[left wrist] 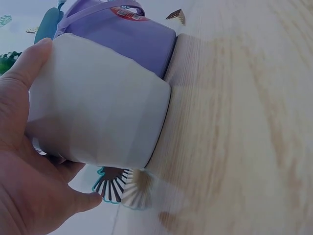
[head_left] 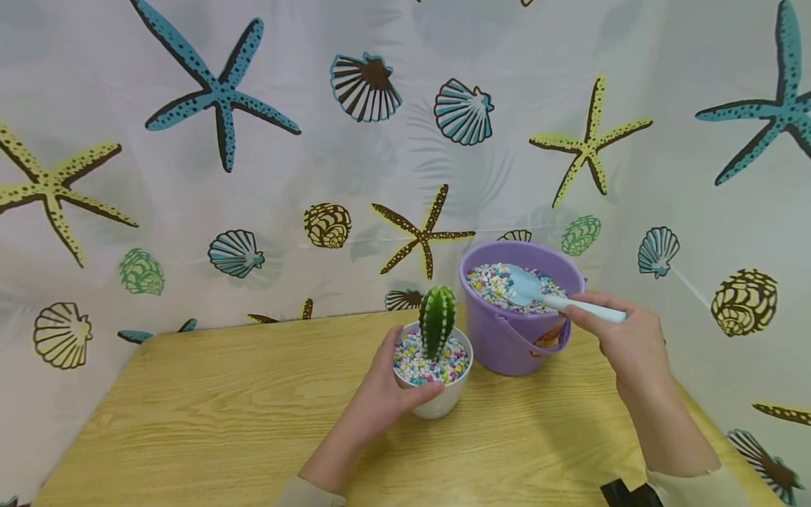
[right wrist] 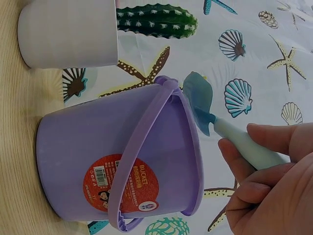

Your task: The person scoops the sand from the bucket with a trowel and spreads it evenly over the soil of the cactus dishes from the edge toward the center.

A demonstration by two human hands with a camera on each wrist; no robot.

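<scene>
You have one white pot [head_left: 437,401], one cactus [head_left: 437,320], one purple bucket [head_left: 507,345], one blue scoop [head_left: 529,287], on one desk [head_left: 222,415].

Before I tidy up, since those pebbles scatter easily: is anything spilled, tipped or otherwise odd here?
Nothing stands out. The white pot and the purple bucket both stand upright on the table, and no pebbles show on the wood. The left hand holds the pot; the right hand holds the scoop over the bucket.

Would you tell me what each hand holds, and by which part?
Left hand grips the white pot by its side; right hand holds the blue scoop by its handle.
</scene>
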